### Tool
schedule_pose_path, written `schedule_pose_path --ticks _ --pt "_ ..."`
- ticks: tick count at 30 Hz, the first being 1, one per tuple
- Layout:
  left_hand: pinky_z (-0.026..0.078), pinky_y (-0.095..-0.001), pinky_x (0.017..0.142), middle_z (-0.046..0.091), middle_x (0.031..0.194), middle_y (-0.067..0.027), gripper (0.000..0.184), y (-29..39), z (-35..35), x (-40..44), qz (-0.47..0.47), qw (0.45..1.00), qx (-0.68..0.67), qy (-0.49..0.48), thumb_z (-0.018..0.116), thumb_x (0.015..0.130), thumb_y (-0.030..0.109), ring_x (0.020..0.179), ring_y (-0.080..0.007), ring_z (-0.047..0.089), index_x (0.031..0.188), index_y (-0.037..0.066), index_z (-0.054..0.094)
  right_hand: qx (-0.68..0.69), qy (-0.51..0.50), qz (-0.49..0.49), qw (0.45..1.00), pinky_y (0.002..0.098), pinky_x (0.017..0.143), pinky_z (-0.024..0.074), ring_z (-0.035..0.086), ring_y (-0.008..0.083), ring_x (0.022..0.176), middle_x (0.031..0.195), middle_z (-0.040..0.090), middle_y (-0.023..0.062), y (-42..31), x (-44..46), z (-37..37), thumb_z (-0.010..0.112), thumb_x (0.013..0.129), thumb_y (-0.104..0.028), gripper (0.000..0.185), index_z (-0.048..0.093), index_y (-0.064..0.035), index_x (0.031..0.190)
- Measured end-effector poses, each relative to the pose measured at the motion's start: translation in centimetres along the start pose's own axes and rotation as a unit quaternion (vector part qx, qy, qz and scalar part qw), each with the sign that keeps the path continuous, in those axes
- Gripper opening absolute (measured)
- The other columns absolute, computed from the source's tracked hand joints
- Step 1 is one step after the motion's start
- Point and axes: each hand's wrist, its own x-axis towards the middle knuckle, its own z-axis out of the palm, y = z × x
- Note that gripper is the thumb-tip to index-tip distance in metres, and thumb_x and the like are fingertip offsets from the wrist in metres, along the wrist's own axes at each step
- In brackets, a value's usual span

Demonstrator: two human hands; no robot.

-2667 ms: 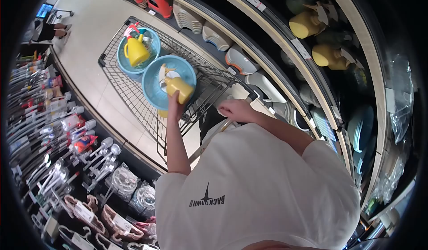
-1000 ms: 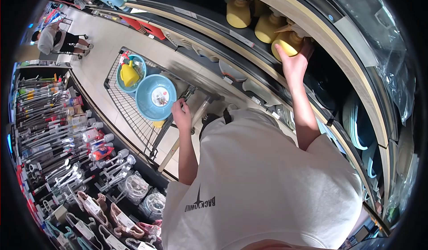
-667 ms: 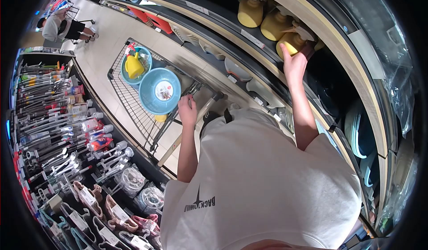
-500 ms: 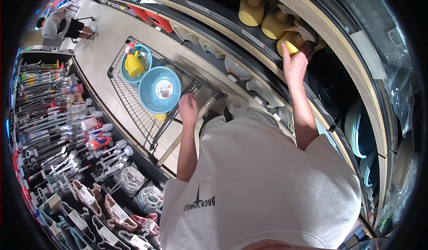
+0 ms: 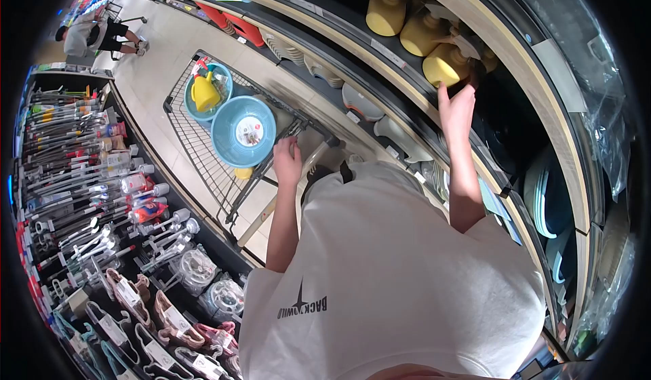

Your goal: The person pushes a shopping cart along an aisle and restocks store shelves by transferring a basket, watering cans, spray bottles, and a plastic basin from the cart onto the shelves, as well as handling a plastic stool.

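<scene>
At the shelf on the right, my right hand (image 5: 458,112) is just below a yellow pump bottle (image 5: 445,66), thumb and fingers apart near its base. Other yellow bottles (image 5: 386,14) stand beside it in a row. My left hand (image 5: 288,160) hangs by the cart's handle end, fingers loosely apart and holding nothing. Inside the shopping cart (image 5: 196,151) is a round blue basin (image 5: 227,134) with a round label in its bottom. A second blue basin (image 5: 192,105) holds a yellow watering can (image 5: 204,95) and a red-topped item.
Hanging brushes (image 5: 74,156) and hangers (image 5: 132,298) fill the rack on the left. A person (image 5: 85,39) stands in the aisle at the upper left. Stools and basins (image 5: 390,136) line the lower shelf beside the cart.
The yellow bottle my left hand held over the basin is no longer there. My right hand reached up to the shelf bottles, and has just slid down slightly off the nearest one.
</scene>
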Motion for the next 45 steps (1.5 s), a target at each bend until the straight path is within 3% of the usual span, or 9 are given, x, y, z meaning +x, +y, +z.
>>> schedule_pose_path --ticks 10,13,15,18,21,24,26,32,45 --pt "0.053 -0.0416 0.074 0.07 0.083 -0.0175 0.021 -0.6 -0.2 -1.9 -0.094 0.994 -0.019 -0.057 0.057 0.102 0.015 0.077 -0.0332 0.069 0.107 0.002 0.072 -0.082 -0.037 -0.003 0.996 0.051 0.096 0.0558 0.069 0.0455 0.11 0.118 0.072 0.0284 1.6 -0.6 -2.6 0.062 0.103 -0.025 0.037 0.067 0.0032 0.127" --pt "0.054 -0.0443 0.074 0.072 0.083 -0.0186 0.024 -0.7 -0.5 -2.7 -0.135 0.988 -0.022 -0.075 0.056 0.103 0.02 0.078 -0.0356 0.07 0.106 0.003 0.073 -0.043 -0.048 0.036 0.997 0.0453 0.085 0.0576 0.074 0.0369 0.098 0.104 0.076 0.0208 0.5 -0.2 -3.7 0.063 0.102 -0.022 0.026 0.07 -0.0001 0.115" --pt "0.055 -0.0477 0.077 0.074 0.088 -0.0203 0.026 -1.3 -0.7 -3.3 -0.159 0.984 -0.035 -0.078 0.056 0.103 0.023 0.084 -0.0394 0.072 0.106 0.004 0.074 0.041 -0.003 0.017 0.999 0.0376 0.071 0.0535 0.068 0.0264 0.074 0.083 0.07 0.0127 -0.5 -0.5 -3.7 0.066 0.101 -0.02 0.019 0.068 -0.0014 0.101" --pt "0.055 -0.0501 0.079 0.074 0.09 -0.0216 0.034 -2.0 -1.0 -4.5 -0.18 0.978 -0.004 -0.102 0.052 0.105 0.033 0.087 -0.0413 0.072 0.106 0.006 0.074 0.137 -0.073 -0.047 0.987 0.0312 0.065 0.0501 0.06 0.0166 0.068 0.078 0.064 0.0085 -1.9 -1.9 -2.5 0.068 0.099 -0.012 0.01 0.064 -0.0027 0.098" --pt "0.056 -0.0528 0.08 0.074 0.092 -0.0231 0.04 -1.5 -1.7 -5.7 -0.209 0.97 0.042 -0.116 0.048 0.107 0.038 0.09 -0.0434 0.072 0.106 0.007 0.073 0.192 -0.183 -0.098 0.959 0.0356 0.069 0.0539 0.07 0.0257 0.076 0.087 0.069 0.0137 -4.4 -3.8 -0.6 0.068 0.098 -0.01 0.007 0.066 -0.0035 0.101" --pt "0.056 -0.0558 0.081 0.074 0.091 -0.0245 0.046 -0.3 -2.3 -6.8 -0.232 0.953 0.132 -0.144 0.043 0.109 0.043 0.09 -0.0445 0.072 0.106 0.009 0.074 0.232 -0.26 -0.137 0.927 0.0303 0.065 0.0524 0.07 0.0196 0.076 0.088 0.071 0.0127 -4.4 -6.3 4.2 0.068 0.099 -0.009 0.009 0.068 -0.0024 0.105" --pt "0.056 -0.0565 0.08 0.074 0.091 -0.0248 0.048 0.4 -2.4 -7.7 -0.229 0.952 0.149 -0.139 0.042 0.109 0.044 0.089 -0.0446 0.072 0.106 0.009 0.075 0.279 -0.374 -0.148 0.872 0.0404 0.073 0.0557 0.072 0.0326 0.084 0.091 0.07 0.0155 -6.1 -8.3 5.7 0.067 0.097 -0.012 0.013 0.067 -0.0033 0.106" --pt "0.056 -0.0567 0.081 0.074 0.088 -0.0232 0.051 1.2 -2.2 -9.4 -0.218 0.954 0.167 -0.123 0.039 0.11 0.047 0.088 -0.0452 0.072 0.107 0.011 0.076 0.22 -0.529 -0.28 0.77 0.0454 0.087 0.0544 0.066 0.036 0.101 0.105 0.069 0.0148 -7.3 -15.0 10.0 0.065 0.096 -0.015 0.017 0.067 -0.0042 0.109" --pt "0.053 -0.0526 0.081 0.072 0.097 -0.021 0.041 -1.4 -7.9 -18.0 -0.186 0.977 0.08 -0.061 0.048 0.109 0.039 0.095 -0.043 0.068 0.097 0.006 0.069 0.158 -0.491 -0.415 0.75 0.0478 0.091 0.0489 0.063 0.0315 0.11 0.11 0.067 0.0099 -7.3 -22.7 11.0 0.064 0.096 -0.02 0.017 0.067 -0.0094 0.109"
